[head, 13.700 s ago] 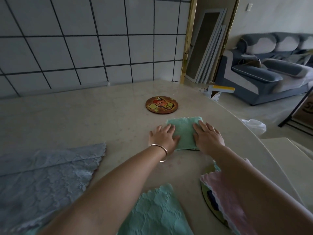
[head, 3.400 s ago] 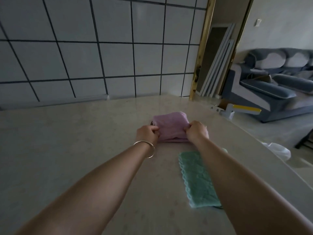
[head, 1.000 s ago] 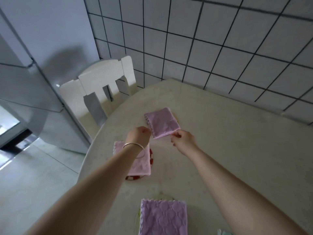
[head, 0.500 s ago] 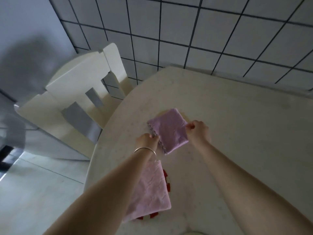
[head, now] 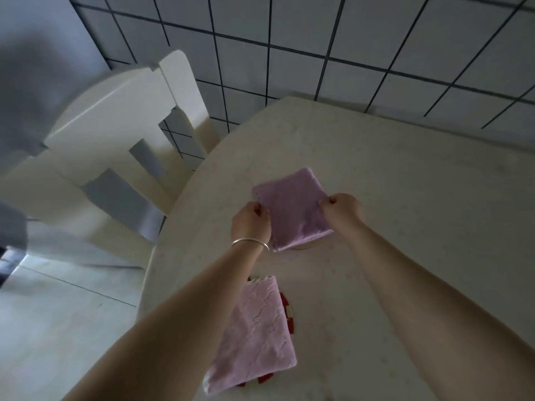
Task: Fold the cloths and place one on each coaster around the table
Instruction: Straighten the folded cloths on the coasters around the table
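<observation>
A folded purple cloth (head: 292,208) lies at the table's far left part, over a pale coaster (head: 309,245) whose rim peeks out under its near edge. My left hand (head: 250,224) pinches the cloth's left edge and my right hand (head: 343,208) pinches its right edge. Nearer to me a folded pink cloth (head: 257,331) covers a red-and-white checked coaster (head: 289,311), with my left forearm passing over its left side.
The beige round table (head: 419,227) runs off to the right, its edge curving along the left. A white wooden chair (head: 115,157) stands close against that edge. A tiled wall (head: 347,39) rises behind and light floor (head: 58,328) lies lower left.
The view has moved closer. The purple cloth has shifted slightly toward me over its coaster, with both hands still on its side edges. The nearest purple cloth has dropped out of view.
</observation>
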